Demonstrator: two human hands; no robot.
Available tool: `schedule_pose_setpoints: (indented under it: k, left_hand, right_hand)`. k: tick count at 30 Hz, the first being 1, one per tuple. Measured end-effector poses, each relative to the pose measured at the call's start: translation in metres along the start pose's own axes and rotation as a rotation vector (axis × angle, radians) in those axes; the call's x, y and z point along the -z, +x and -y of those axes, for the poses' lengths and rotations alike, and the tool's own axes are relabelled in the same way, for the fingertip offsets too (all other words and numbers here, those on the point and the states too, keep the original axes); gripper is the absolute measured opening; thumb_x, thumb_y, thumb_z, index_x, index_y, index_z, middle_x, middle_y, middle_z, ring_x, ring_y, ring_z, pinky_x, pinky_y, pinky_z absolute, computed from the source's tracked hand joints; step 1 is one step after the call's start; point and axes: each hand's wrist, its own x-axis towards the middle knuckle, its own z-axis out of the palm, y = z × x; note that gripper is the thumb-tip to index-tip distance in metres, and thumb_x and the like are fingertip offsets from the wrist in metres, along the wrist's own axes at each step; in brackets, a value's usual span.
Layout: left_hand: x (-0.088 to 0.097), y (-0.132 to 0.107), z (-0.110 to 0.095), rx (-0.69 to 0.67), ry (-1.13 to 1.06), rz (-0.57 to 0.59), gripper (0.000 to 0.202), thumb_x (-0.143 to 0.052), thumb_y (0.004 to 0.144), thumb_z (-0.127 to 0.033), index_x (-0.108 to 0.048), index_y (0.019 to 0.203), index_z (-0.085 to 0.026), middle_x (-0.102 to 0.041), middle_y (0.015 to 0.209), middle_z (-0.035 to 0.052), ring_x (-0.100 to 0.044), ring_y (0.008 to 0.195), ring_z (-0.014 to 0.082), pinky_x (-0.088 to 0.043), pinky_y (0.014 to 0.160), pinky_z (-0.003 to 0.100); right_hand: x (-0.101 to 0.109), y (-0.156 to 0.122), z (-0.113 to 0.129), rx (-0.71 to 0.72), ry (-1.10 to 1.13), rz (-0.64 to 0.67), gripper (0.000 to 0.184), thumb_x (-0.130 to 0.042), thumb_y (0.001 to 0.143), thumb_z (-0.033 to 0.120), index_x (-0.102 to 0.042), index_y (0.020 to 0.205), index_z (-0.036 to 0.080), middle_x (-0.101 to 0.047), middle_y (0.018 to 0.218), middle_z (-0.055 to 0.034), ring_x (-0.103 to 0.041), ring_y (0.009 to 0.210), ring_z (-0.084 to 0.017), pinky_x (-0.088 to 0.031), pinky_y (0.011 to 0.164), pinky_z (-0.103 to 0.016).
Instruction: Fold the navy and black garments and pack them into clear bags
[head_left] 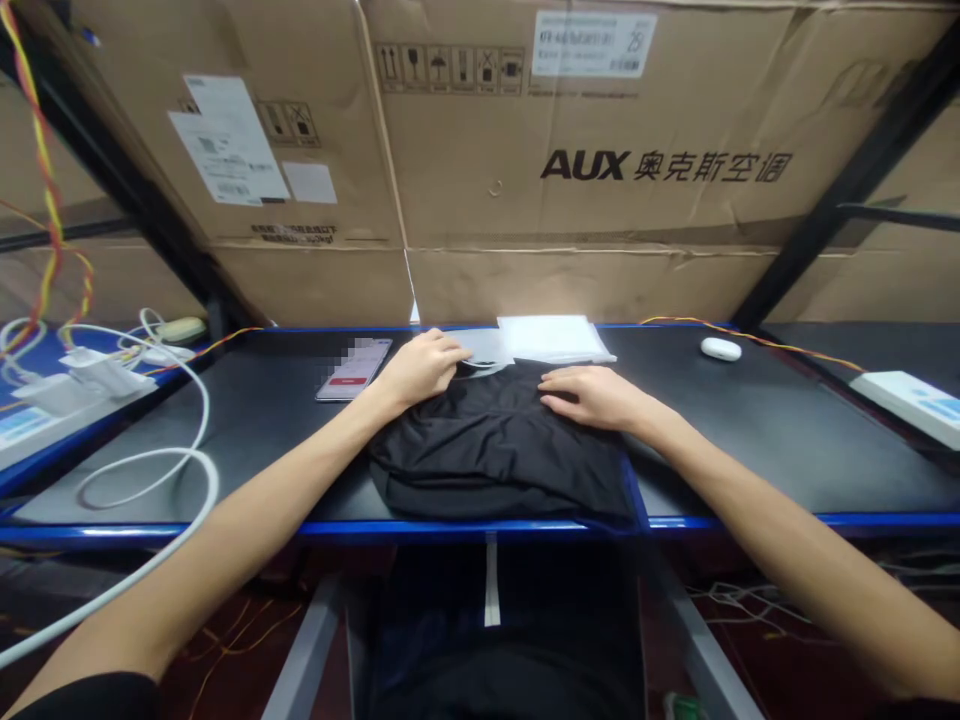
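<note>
A folded black garment (495,450) lies on the dark table (750,440), reaching to its front edge. My left hand (424,365) rests at the garment's far left corner, fingers curled and pinching its edge next to a clear plastic bag (551,338). My right hand (592,395) lies flat on the garment's far right part, fingers stretched out toward the left.
A phone (354,368) with a lit screen lies left of my left hand. A white earbud case (721,348) sits at the back right. White cables (150,470) and chargers (97,375) crowd the left. Cardboard boxes (570,150) wall off the back.
</note>
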Motion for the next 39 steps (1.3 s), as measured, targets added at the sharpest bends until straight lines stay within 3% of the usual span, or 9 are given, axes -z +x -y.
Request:
schedule_pose_setpoints:
  k: [4, 12, 15, 19, 25, 28, 31, 35, 39]
  left_hand:
    - [-0.005, -0.003, 0.000, -0.040, -0.095, 0.049, 0.044, -0.054, 0.098, -0.042, -0.067, 0.132, -0.017, -0.065, 0.138, 0.0114, -0.059, 0.128, 0.0275, -0.046, 0.112, 0.041]
    - [-0.018, 0.005, 0.015, 0.090, -0.042, 0.152, 0.045, -0.043, 0.097, -0.018, -0.065, 0.137, -0.022, -0.064, 0.136, 0.0116, -0.059, 0.125, 0.0292, -0.047, 0.109, 0.045]
    - [-0.022, 0.005, 0.023, 0.170, 0.002, 0.131, 0.044, -0.044, 0.097, -0.017, -0.069, 0.132, -0.024, -0.061, 0.138, 0.0129, -0.058, 0.126, 0.0305, -0.047, 0.107, 0.046]
    - [-0.027, 0.003, 0.028, 0.323, -0.051, 0.080, 0.044, -0.046, 0.094, -0.016, -0.072, 0.127, -0.025, -0.067, 0.127, 0.0121, -0.062, 0.115, 0.0288, -0.052, 0.100, 0.044]
    - [-0.027, -0.001, 0.030, 0.277, -0.205, 0.034, 0.042, -0.048, 0.098, -0.032, -0.069, 0.131, -0.019, -0.069, 0.128, 0.0108, -0.065, 0.114, 0.0260, -0.052, 0.104, 0.041]
    - [-0.017, -0.004, 0.021, 0.241, -0.216, 0.086, 0.047, -0.047, 0.100, -0.042, -0.064, 0.137, -0.018, -0.062, 0.141, 0.0128, -0.057, 0.130, 0.0296, -0.043, 0.114, 0.047]
    - [-0.002, -0.008, 0.002, 0.160, -0.279, 0.195, 0.058, -0.049, 0.100, -0.054, -0.054, 0.147, -0.021, -0.045, 0.158, 0.0123, -0.036, 0.149, 0.0313, -0.029, 0.123, 0.050]
    - [0.014, -0.009, -0.026, 0.021, -0.439, 0.378, 0.065, -0.045, 0.100, -0.063, -0.040, 0.156, -0.031, -0.028, 0.167, 0.0058, -0.023, 0.156, 0.0275, -0.024, 0.126, 0.046]
    - [0.021, -0.008, -0.041, 0.001, -0.462, 0.492, 0.073, -0.045, 0.098, -0.067, -0.030, 0.160, -0.032, -0.018, 0.169, 0.0058, -0.016, 0.157, 0.0292, -0.020, 0.127, 0.049]
  right_hand:
    - [0.001, 0.000, 0.000, -0.004, 0.038, 0.042, 0.036, -0.054, 0.098, 0.039, -0.073, 0.122, 0.020, -0.073, 0.128, -0.0105, -0.070, 0.116, -0.029, -0.055, 0.100, -0.040]
    - [0.003, 0.001, 0.001, -0.034, 0.065, 0.071, 0.036, -0.054, 0.097, 0.037, -0.072, 0.124, 0.020, -0.072, 0.130, -0.0109, -0.069, 0.118, -0.030, -0.053, 0.102, -0.042]
    - [0.004, 0.001, 0.001, -0.036, 0.087, 0.070, 0.036, -0.055, 0.097, 0.037, -0.073, 0.123, 0.019, -0.072, 0.130, -0.0118, -0.069, 0.118, -0.031, -0.053, 0.103, -0.043]
    - [0.004, 0.000, 0.001, -0.044, 0.125, 0.062, 0.035, -0.056, 0.096, 0.037, -0.073, 0.123, 0.022, -0.072, 0.129, -0.0094, -0.069, 0.117, -0.030, -0.054, 0.103, -0.044]
    - [0.003, -0.002, -0.003, -0.041, 0.137, 0.090, 0.043, -0.058, 0.097, 0.043, -0.067, 0.134, 0.024, -0.065, 0.140, -0.0099, -0.063, 0.127, -0.031, -0.050, 0.110, -0.047]
    - [0.002, -0.003, -0.008, -0.052, 0.149, 0.113, 0.045, -0.058, 0.097, 0.044, -0.066, 0.136, 0.021, -0.061, 0.144, -0.0130, -0.060, 0.130, -0.033, -0.048, 0.111, -0.050]
    - [0.003, -0.004, -0.010, -0.057, 0.167, 0.126, 0.046, -0.059, 0.097, 0.045, -0.065, 0.137, 0.024, -0.061, 0.145, -0.0114, -0.059, 0.132, -0.032, -0.046, 0.113, -0.049]
    - [0.003, -0.006, -0.003, -0.093, 0.194, 0.122, 0.057, -0.059, 0.095, 0.054, -0.058, 0.145, 0.027, -0.055, 0.151, -0.0101, -0.042, 0.146, -0.032, -0.038, 0.119, -0.052]
    - [0.002, -0.006, 0.008, -0.100, 0.230, 0.176, 0.071, -0.058, 0.093, 0.064, -0.047, 0.154, 0.029, -0.039, 0.162, -0.0089, -0.025, 0.154, -0.033, -0.028, 0.123, -0.055]
